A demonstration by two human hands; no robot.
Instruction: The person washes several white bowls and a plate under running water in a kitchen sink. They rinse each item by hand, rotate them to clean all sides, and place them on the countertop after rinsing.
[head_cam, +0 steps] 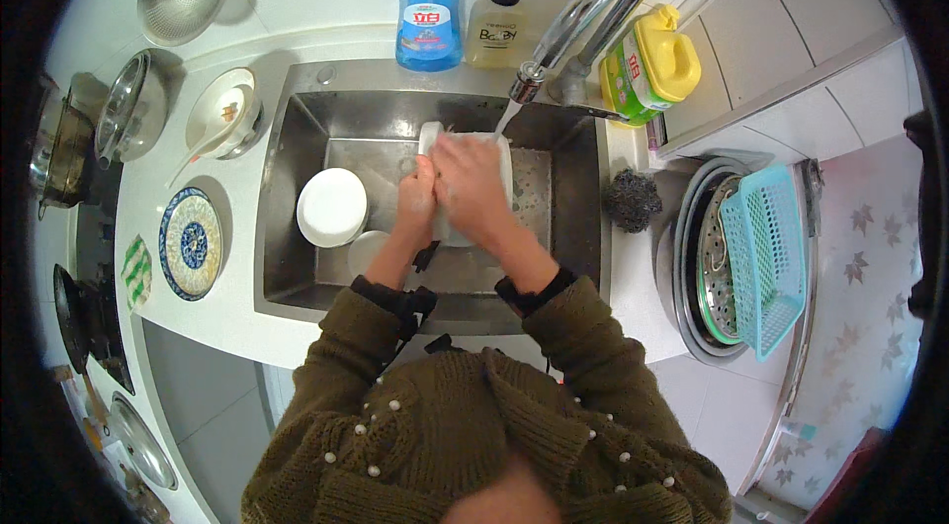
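Observation:
Over the steel sink (474, 294), both hands are at a white, squarish dish (506, 168) below the running tap (525, 83). My left hand (415, 201) grips the dish's left side, thumb up. My right hand (471, 179) is blurred and lies across the dish, covering much of it; whether its fingers hold anything is hidden. A narrow white part (430, 135) shows just beyond my left thumb. To the left in the basin stands a white bowl (332, 207). Another pale round dish (367, 253) is partly hidden by my left forearm.
Behind the sink stand a blue soap bottle (431, 12), a pump bottle (495, 27) and a yellow-green jug (645, 72). A steel wool scrubber (632, 200) sits right of the basin, near a turquoise basket (767, 264). A patterned plate (207, 257) and a bowl with spoon (200, 112) are left.

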